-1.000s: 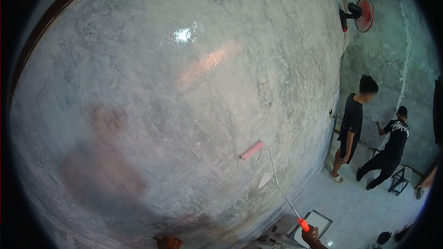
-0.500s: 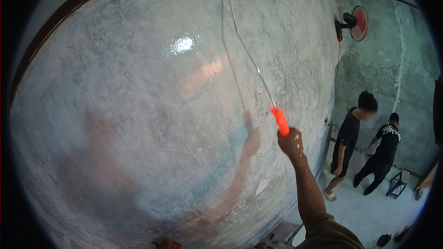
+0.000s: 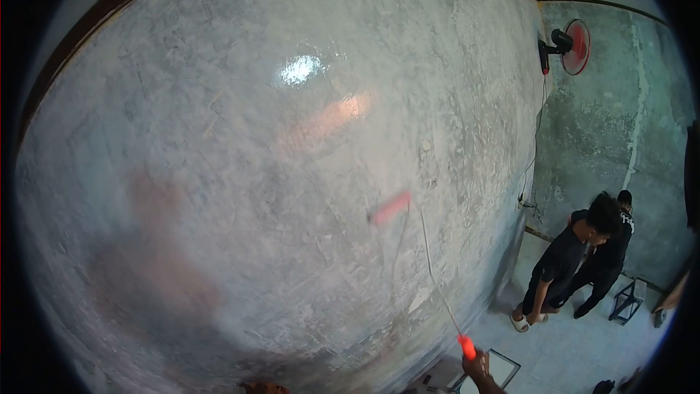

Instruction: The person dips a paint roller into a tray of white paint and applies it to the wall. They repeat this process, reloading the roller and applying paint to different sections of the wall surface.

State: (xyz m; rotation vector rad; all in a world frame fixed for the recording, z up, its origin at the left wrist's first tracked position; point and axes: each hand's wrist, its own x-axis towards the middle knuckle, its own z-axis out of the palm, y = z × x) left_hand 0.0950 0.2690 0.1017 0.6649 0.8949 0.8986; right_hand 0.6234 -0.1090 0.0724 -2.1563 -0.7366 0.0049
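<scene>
My right hand (image 3: 477, 368), low in the view and right of centre, is wrapped round the orange handle (image 3: 467, 347) of a paint roller. From the handle a thin metal rod runs up and to the left to the pink roller head (image 3: 390, 208), which is slightly blurred against the grey mottled wall (image 3: 240, 138). The wall looks wet and glossy, with a bright reflection near its top. My left hand is not in view.
Two people in dark clothes (image 3: 558, 263) stand at the right, one partly in front of the other. A small stool (image 3: 627, 302) is near them. A red fan (image 3: 576, 47) hangs in the upper right corner. A framed panel (image 3: 503, 369) lies beside my right hand.
My right hand and the roller have moved down, the roller head from the wall's top to its middle and rightwards. One person has shifted right and bends forward, overlapping the other.
</scene>
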